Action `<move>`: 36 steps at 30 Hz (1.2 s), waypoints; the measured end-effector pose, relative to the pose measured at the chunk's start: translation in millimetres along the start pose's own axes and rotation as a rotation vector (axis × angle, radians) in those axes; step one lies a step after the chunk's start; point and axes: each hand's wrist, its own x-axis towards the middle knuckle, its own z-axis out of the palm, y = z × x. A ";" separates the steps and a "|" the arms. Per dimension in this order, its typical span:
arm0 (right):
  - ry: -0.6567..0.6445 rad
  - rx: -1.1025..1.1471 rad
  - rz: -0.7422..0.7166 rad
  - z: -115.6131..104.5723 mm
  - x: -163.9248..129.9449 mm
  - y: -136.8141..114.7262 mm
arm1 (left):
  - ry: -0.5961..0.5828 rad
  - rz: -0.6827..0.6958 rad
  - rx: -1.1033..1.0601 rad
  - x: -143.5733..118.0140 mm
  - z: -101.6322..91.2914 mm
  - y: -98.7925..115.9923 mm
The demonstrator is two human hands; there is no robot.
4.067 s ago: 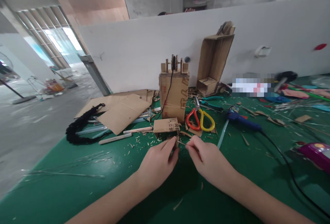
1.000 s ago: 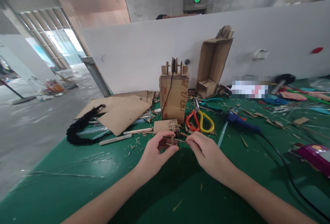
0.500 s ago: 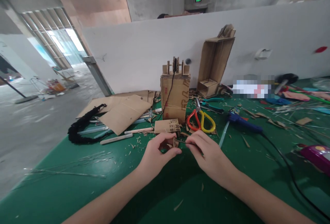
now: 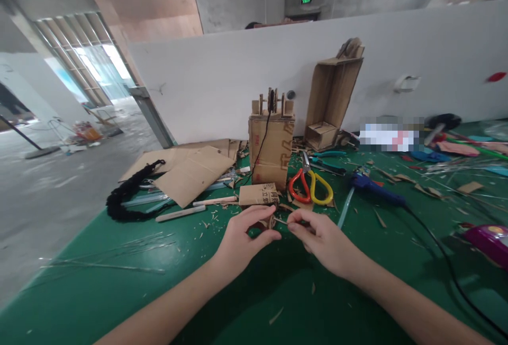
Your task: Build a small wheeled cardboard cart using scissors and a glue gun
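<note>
Far left on the green surface I see a black braided cord beside flat cardboard sheets. At centre, my left hand pinches a small cardboard piece between thumb and fingers, just in front of a little printed box. My right hand is closed on a thin stick touching that piece. Behind stands a cardboard tower; further right lie scissors and a blue glue gun.

— What are we wearing on our arms?
— Nothing: both forearms are showing bare up to the frame's edge, no sleeves. We're wearing no gloves, rings or watch on our left hand or right hand.
</note>
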 end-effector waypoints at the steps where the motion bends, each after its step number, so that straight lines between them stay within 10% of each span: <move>1: -0.054 0.115 0.080 -0.3 0.6 0.0 | -0.010 0.009 0.021 -0.4 -0.1 0.3; 6: -0.076 0.355 0.213 -0.1 2.7 -2.7 | -0.021 0.016 0.113 -2.8 1.5 1.9; 16: 0.237 -0.396 -0.382 4.1 -3.8 4.4 | 0.046 -0.063 0.084 -7.1 9.2 2.9; 26: -0.054 0.323 0.204 5.0 0.3 0.0 | 0.050 0.096 0.270 -8.8 6.3 -5.2; 36: -0.180 0.618 0.366 -3.6 1.0 -4.9 | 0.013 -0.039 0.017 -5.1 5.6 -0.7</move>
